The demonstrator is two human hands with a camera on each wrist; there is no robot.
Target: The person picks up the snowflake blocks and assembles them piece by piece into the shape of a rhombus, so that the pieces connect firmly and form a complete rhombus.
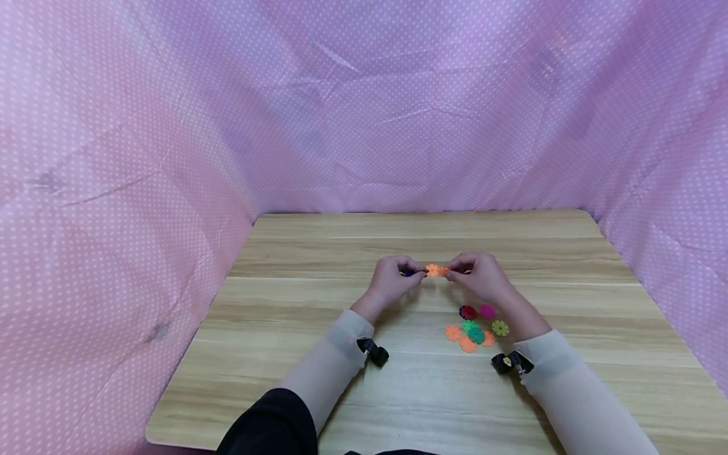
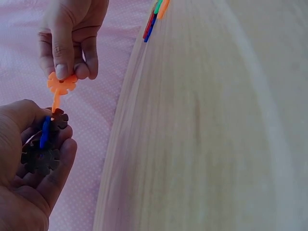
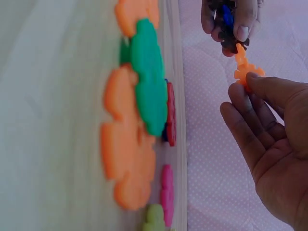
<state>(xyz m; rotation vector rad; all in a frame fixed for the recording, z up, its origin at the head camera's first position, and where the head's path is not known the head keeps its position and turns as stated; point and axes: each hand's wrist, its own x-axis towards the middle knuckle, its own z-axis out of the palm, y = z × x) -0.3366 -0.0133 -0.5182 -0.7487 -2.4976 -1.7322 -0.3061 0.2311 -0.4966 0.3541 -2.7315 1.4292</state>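
Over the table, both hands hold a chain of notched plastic discs between them. My left hand (image 1: 391, 279) grips the dark end, where a black disc (image 2: 42, 161) and a blue disc (image 2: 45, 131) interlock with another dark disc (image 2: 60, 120). An orange notched disc (image 2: 54, 103), seen edge-on, slots into that dark disc. My right hand (image 1: 482, 278) pinches a second orange disc (image 3: 249, 73) between thumb and fingertips at the chain's other end. In the left wrist view, the left palm and fingers partly hide the black disc.
Nearer my body lie loose notched discs: red (image 1: 467, 313), magenta (image 1: 487, 310), yellow-green (image 1: 500, 328), green (image 1: 476, 335) and several orange ones (image 1: 467, 345). They rest on a wood-grain table (image 1: 273, 354), some overlapping. A pink dotted cloth (image 1: 364, 139) hangs behind and at both sides.
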